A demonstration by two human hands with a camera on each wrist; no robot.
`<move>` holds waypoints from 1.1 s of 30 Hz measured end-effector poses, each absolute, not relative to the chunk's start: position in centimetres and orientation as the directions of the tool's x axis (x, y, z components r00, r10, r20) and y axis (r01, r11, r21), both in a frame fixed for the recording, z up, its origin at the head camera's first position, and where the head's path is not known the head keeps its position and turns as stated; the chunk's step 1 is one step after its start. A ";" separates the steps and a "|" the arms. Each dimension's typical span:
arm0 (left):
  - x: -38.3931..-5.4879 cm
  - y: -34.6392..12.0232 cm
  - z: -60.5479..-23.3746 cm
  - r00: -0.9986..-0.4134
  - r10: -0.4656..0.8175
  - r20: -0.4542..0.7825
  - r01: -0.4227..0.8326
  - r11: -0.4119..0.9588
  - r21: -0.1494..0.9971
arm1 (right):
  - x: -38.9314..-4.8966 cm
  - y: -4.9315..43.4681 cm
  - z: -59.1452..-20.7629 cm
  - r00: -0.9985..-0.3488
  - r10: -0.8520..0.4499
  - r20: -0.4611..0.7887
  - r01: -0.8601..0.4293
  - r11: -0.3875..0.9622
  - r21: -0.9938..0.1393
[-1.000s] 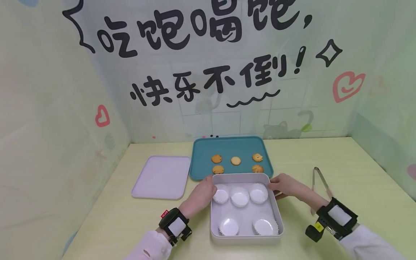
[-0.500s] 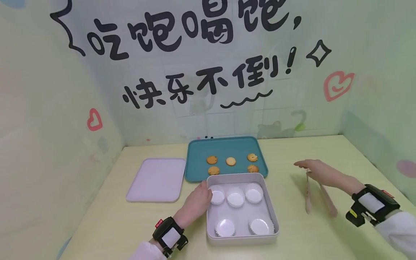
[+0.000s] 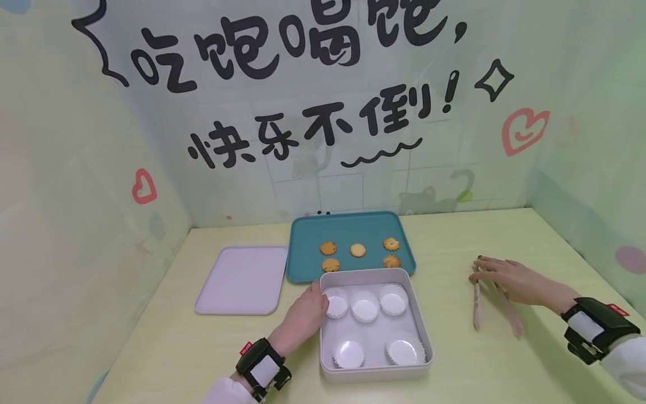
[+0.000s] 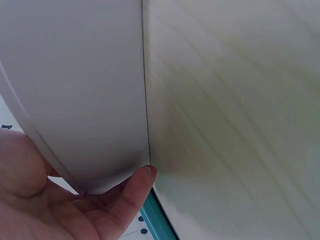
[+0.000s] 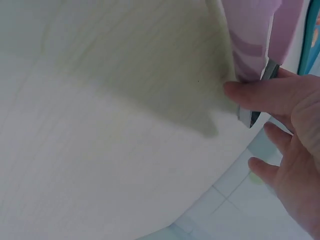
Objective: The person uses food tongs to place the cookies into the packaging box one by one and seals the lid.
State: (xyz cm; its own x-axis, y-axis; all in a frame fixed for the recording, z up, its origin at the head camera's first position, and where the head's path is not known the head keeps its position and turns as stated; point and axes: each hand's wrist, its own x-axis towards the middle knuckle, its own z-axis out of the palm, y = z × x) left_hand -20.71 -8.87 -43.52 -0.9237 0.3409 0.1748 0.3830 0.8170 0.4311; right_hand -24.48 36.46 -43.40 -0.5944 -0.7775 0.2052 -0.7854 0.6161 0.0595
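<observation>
A white square box (image 3: 375, 273) sits at the table's front middle with several white paper cups (image 3: 365, 307) inside. My left hand (image 3: 308, 311) holds the box's left wall near its far corner. In the left wrist view the thumb (image 4: 132, 192) lies along the outside of the box (image 4: 75, 90). Right of the box, pink-armed tongs (image 3: 476, 306) lie on the table. My right hand (image 3: 510, 278) rests flat on their far end with straight fingers. The right wrist view shows a fingertip (image 5: 250, 92) touching the tongs (image 5: 255, 30).
A teal tray (image 3: 303, 264) with several cookies (image 3: 358, 250) stands just behind the box. A pale pink lid (image 3: 242, 279) lies flat to the left. Walls close in the yellow-green table (image 3: 504, 365) at the back and on both sides.
My right hand left the box's right side, swung out to the right and came down onto the tongs. The left hand stayed on the box.
</observation>
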 end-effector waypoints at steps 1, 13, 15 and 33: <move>-20.7 -8.9 -43.5 -0.923 0.341 0.177 0.384 0.816 0.432 | -24.5 36.5 -43.3 -0.608 -0.771 0.192 -0.777 0.627 0.057; -20.7 -9.0 -43.6 -0.929 0.337 0.152 0.369 0.819 0.440 | -23.8 35.6 -42.2 -0.779 -0.624 0.064 -0.627 0.778 -0.050; -20.7 -8.9 -43.6 -0.929 0.339 0.151 0.370 0.818 0.440 | -23.7 35.5 -42.3 -0.793 -0.605 0.070 -0.607 0.794 -0.030; -20.6 -8.7 -43.2 -0.932 0.342 0.119 0.358 0.816 0.454 | -23.1 34.1 -43.2 -0.839 -0.542 0.047 -0.544 0.836 -0.077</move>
State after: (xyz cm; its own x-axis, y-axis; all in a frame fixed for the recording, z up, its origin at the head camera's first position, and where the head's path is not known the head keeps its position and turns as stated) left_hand -20.61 -8.72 -43.21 -0.9321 0.3421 0.1192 0.3576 0.8162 0.4537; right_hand -23.08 34.05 -43.22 -0.8393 -0.5416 0.0473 -0.5436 0.8358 -0.0770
